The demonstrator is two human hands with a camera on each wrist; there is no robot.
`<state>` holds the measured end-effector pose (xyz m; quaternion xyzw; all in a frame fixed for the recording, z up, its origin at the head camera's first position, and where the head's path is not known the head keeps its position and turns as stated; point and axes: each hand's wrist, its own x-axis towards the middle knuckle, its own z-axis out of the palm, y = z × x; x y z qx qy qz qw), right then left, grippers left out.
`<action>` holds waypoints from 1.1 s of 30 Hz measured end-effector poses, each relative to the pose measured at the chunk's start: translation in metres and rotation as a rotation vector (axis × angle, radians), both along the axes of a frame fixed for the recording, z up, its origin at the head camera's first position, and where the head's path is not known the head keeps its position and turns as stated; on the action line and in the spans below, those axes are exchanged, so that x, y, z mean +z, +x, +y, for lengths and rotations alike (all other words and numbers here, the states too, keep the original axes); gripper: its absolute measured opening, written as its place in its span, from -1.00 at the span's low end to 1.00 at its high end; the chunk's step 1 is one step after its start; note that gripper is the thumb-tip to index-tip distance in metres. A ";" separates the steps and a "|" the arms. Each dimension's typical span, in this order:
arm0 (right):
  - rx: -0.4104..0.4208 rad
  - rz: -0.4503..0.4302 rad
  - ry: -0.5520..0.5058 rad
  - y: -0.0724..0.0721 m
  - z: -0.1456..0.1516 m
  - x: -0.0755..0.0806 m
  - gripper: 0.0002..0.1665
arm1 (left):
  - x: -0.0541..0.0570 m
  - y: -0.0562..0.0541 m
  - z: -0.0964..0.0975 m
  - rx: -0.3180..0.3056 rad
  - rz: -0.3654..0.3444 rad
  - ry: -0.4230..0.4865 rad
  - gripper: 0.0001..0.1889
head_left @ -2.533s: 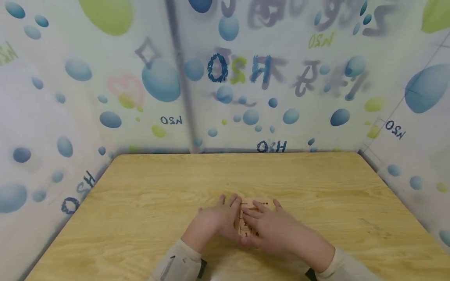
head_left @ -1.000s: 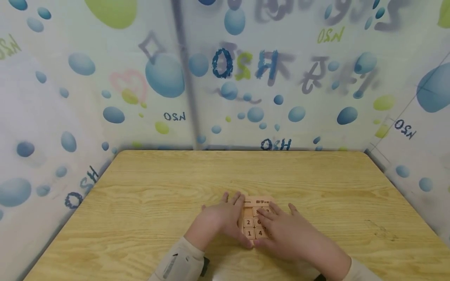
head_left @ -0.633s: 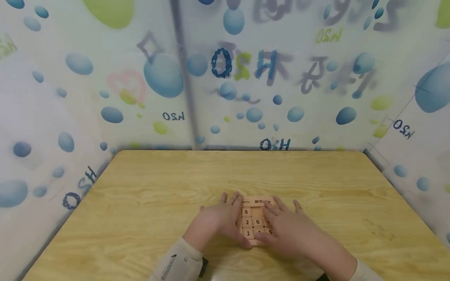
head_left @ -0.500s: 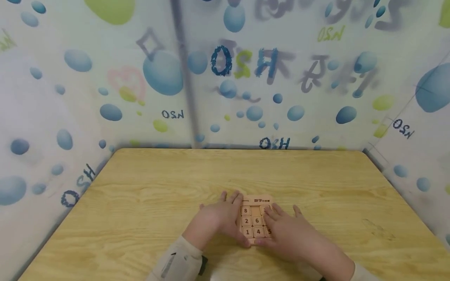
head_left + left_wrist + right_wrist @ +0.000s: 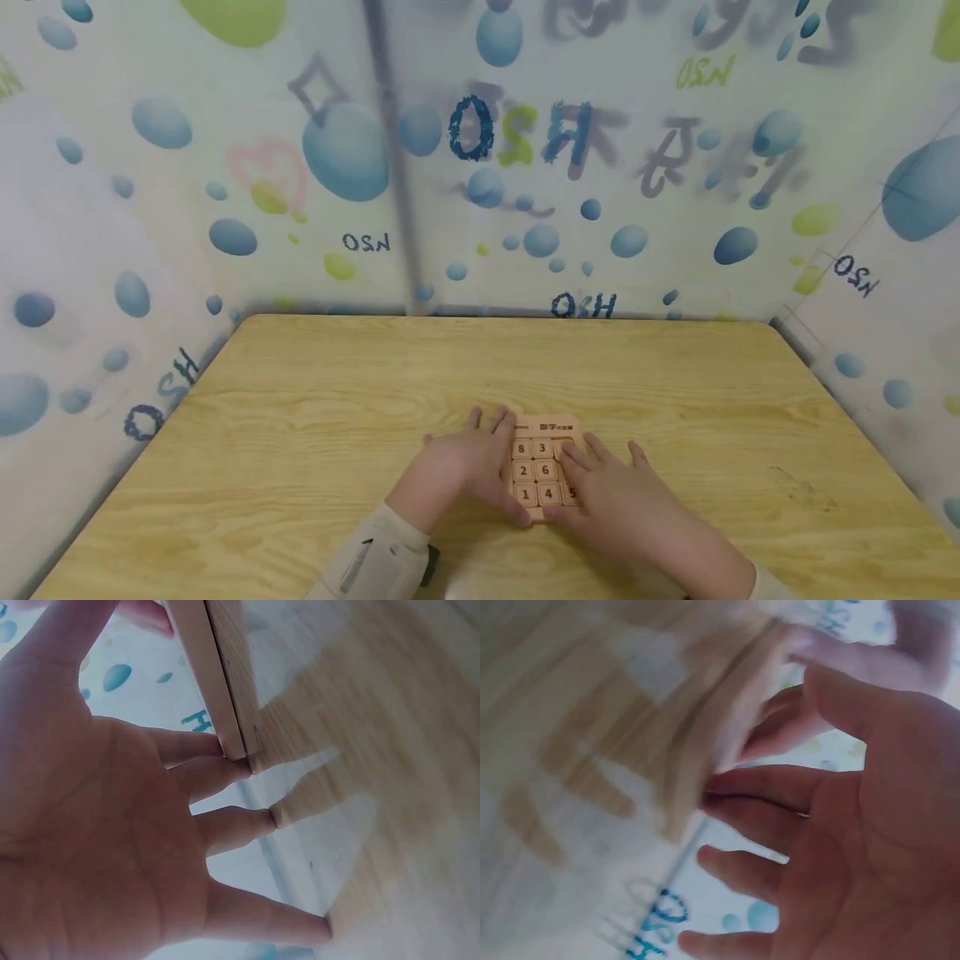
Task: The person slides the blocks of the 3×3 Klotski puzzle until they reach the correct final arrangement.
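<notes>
A wooden number slide puzzle [image 5: 557, 513] lies flat on the table in the head view. Its square tiles show 8 and 3 in the top row, 2 and 6 in the middle, 1, 4 and 5 at the bottom. My left hand [image 5: 471, 468] rests along its left side, fingers straight and spread, thumb at the near edge. In the left wrist view, fingertips touch the tabletop and the puzzle's corner [image 5: 234, 742]. My right hand [image 5: 618, 496] lies over the puzzle's right side, fingertips on the top right of the tile area, thumb at the near edge. It hides the right column's middle.
A light wood-grain table [image 5: 360, 375] surrounds the puzzle. Behind it and at both sides stand pale walls [image 5: 637, 167] printed with blue and green drops and letters. A dark scuff [image 5: 801, 487] marks the tabletop on the right.
In the top row, tile 8 has slid left into the corner, then tile 3 left beside it. My right hand has shifted right from the puzzle's middle; my left hand has stayed at its side.
</notes>
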<state>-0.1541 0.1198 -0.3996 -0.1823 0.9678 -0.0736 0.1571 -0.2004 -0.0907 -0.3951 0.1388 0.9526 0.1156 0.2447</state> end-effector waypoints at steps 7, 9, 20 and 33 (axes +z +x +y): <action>0.040 -0.048 0.010 0.004 -0.006 0.002 -0.03 | 0.000 0.002 -0.002 0.012 0.002 0.001 0.46; 0.011 -0.049 0.036 0.005 -0.007 0.004 -0.01 | 0.001 0.002 -0.003 0.016 0.005 0.002 0.46; 0.037 -0.017 0.048 0.004 -0.018 0.008 -0.03 | -0.003 0.002 -0.004 0.002 0.016 -0.003 0.47; 0.050 0.021 0.029 -0.005 -0.027 0.009 -0.04 | -0.001 0.000 -0.001 -0.005 0.001 -0.023 0.45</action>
